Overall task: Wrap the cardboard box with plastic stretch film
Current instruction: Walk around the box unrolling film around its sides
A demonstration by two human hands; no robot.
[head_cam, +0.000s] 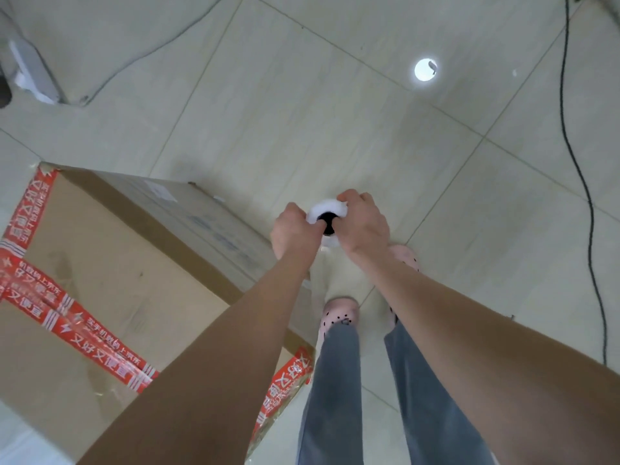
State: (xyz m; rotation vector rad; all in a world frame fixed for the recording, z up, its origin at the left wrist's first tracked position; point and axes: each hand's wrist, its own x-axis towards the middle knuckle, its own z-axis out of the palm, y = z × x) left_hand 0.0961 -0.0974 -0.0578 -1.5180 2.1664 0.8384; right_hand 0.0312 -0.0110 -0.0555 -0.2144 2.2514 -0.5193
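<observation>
A pale tiled floor [335,112] is crossed by a black cable [570,146]. The cardboard box [117,263] is stood at left; beside it, the stretch film roll [327,209] is gripped by left hand [295,229] and right hand [364,223].

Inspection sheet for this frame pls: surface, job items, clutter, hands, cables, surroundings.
Surface: pale glossy tiled floor, with a round light reflection.
Job's things: cardboard box on the floor at left, sealed with red printed tape; stretch film roll held upright beside it, black core showing.
Clutter: nothing seen.
Hands: left hand and right hand both grip the roll's top end.
Cables: black cable trails down the right side; grey cable crosses upper left.
Surroundings: white-grey object at upper left, unclear what; pink clogs near the box.
</observation>
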